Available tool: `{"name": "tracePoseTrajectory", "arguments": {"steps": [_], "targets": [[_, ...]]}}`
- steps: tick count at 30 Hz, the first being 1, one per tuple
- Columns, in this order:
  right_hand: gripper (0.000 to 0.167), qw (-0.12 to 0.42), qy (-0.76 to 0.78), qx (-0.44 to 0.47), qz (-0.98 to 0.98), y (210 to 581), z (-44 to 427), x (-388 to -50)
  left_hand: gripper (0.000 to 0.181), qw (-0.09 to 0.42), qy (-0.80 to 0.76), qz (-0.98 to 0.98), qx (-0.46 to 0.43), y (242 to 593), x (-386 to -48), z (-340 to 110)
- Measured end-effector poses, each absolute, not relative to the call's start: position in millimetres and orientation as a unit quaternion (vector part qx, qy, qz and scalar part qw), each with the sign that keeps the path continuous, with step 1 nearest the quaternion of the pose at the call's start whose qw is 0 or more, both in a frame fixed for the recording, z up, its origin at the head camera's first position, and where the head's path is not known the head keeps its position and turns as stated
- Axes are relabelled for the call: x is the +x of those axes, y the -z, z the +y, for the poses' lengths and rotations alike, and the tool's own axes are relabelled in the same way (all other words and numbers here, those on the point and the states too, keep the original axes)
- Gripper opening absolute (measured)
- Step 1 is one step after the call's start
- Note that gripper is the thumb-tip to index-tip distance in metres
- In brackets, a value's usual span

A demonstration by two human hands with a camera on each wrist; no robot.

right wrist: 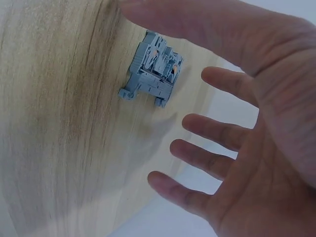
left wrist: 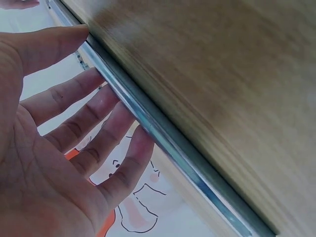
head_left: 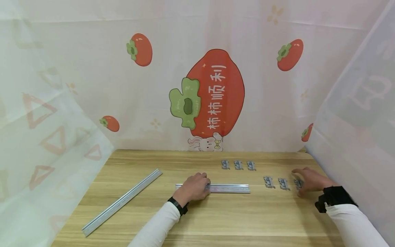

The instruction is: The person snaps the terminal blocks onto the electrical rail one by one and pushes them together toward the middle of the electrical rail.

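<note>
My left hand point(head_left: 194, 188) grips a short metal DIN rail point(head_left: 229, 188) near its left end; the rail lies crosswise on the table. In the left wrist view the thumb is at one long edge of the rail point(left wrist: 163, 131) and the fingertips at the other. On the right, my right hand point(head_left: 313, 180) is spread around a grey DIN-rail terminal block point(head_left: 298, 184). The right wrist view has this terminal block point(right wrist: 155, 69) on the wood below the thumb, with a gap between it and the fingers.
Two more terminal blocks, a left one point(head_left: 269, 182) and a right one point(head_left: 283, 184), lie beside the right hand. Behind them is a row of three, its middle block point(head_left: 238, 165) included. A longer rail point(head_left: 123, 200) slants across the table's left side. Printed cloth point(head_left: 262, 103) hangs around the table.
</note>
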State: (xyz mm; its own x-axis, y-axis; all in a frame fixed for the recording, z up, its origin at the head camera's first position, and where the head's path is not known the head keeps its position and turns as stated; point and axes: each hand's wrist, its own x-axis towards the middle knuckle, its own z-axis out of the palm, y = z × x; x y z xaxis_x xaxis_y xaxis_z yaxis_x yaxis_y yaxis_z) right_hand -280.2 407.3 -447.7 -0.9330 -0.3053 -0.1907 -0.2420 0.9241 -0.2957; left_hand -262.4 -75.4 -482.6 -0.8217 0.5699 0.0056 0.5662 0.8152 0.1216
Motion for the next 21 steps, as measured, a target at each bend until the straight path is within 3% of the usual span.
{"name": "tracePoseTrajectory", "arguments": {"steps": [10, 21], "targets": [[0.089, 0.174, 0.167, -0.14, 0.96, 451.0, 409.6, -285.3, 0.03, 0.006, -0.054, 0.952, 0.3, 482.5, -260.3, -75.5], [0.073, 0.139, 0.131, -0.157, 0.969, 450.4, 414.4, -289.9, 0.029, 0.006, -0.059, 0.954, 0.294, 482.3, -260.3, -74.6]]}}
